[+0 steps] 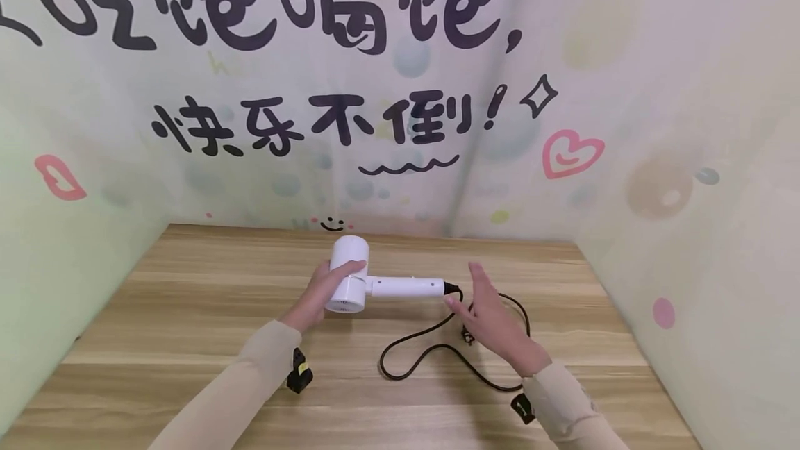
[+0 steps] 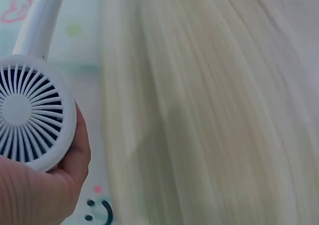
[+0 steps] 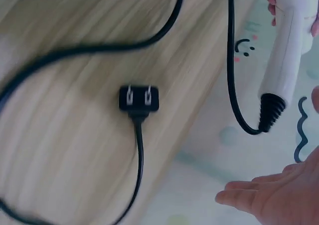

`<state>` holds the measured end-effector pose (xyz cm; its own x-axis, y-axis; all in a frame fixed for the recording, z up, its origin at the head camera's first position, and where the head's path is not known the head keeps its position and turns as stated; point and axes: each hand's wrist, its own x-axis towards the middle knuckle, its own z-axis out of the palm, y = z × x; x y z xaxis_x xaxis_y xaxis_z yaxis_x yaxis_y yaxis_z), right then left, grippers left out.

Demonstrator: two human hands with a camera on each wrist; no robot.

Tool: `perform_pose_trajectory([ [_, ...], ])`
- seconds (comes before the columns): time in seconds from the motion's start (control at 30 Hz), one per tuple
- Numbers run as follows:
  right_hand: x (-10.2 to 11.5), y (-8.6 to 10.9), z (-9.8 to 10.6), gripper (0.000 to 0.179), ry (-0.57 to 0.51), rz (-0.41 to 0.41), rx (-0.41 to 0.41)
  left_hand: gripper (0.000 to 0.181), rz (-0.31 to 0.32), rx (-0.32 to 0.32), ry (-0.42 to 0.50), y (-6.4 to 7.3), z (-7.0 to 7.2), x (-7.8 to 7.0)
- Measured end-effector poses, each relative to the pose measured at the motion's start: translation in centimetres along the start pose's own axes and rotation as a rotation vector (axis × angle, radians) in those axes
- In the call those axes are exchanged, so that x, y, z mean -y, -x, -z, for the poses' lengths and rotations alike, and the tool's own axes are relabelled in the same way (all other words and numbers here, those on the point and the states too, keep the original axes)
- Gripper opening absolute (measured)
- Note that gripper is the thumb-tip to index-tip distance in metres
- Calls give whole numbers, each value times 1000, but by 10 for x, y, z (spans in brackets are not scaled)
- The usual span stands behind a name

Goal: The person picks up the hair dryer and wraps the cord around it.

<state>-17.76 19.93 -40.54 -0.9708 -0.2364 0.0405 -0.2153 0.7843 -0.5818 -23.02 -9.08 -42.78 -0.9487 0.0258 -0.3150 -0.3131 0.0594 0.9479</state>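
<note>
A white hair dryer is held sideways over the table, its handle pointing right. My left hand grips it round the barrel, thumb across the front; the left wrist view shows the slatted round grille at the barrel's end. My right hand is beside the handle's cord end, fingers straight and apart from the dryer. From the handle a black cord loops down onto the wood. Its two-pin plug lies on the table, partly behind the right hand in the head view.
The wooden table meets a pale printed backdrop with dark lettering at the back and sides. Loops of the cord spread over the table's right half, beneath the right forearm. Black wrist cameras are strapped at both cuffs.
</note>
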Motion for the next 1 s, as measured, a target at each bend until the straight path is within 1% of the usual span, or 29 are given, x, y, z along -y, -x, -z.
perform_pose_trajectory([
  [0.07,-2,0,-1,85,-121,-60,-4,71,10,17,30,4,-2,-4],
  [0.2,-1,0,-8,78,-364,-152,-31,65,17,59,133,12,-7,-11],
  [0.27,0,1,-13,73,-511,-196,-55,64,9,79,172,17,-9,-14],
  [0.33,2,3,-17,67,-668,-222,-92,63,3,92,204,22,-11,-18],
  [0.4,4,5,-21,62,-845,-226,-133,63,-3,104,224,28,-12,-21],
  [0.43,6,6,-22,59,-924,-213,-155,63,-8,111,229,30,-12,-23],
  [0.5,9,8,-26,56,-1048,-173,-194,61,-14,118,258,35,-12,-25],
  [0.57,11,10,-30,55,-1122,-156,-226,59,-26,121,285,39,-12,-27],
  [0.63,14,12,-34,52,-1156,-155,-262,58,-39,121,315,43,-11,-28],
  [0.7,16,14,-39,47,-1145,-168,-307,56,-55,118,338,45,-10,-28],
  [0.77,19,16,-43,40,-1096,-188,-346,55,-68,114,349,46,-10,-28],
  [0.83,23,18,-46,32,-1034,-214,-362,55,-76,101,351,47,-10,-28],
  [0.9,26,20,-49,29,-949,-248,-345,54,-86,80,350,48,-10,-27],
  [0.97,27,20,-50,29,-858,-270,-296,52,-94,48,344,49,-9,-27],
  [1.0,27,20,-50,29,-796,-275,-276,50,-98,34,341,49,-9,-27],
])
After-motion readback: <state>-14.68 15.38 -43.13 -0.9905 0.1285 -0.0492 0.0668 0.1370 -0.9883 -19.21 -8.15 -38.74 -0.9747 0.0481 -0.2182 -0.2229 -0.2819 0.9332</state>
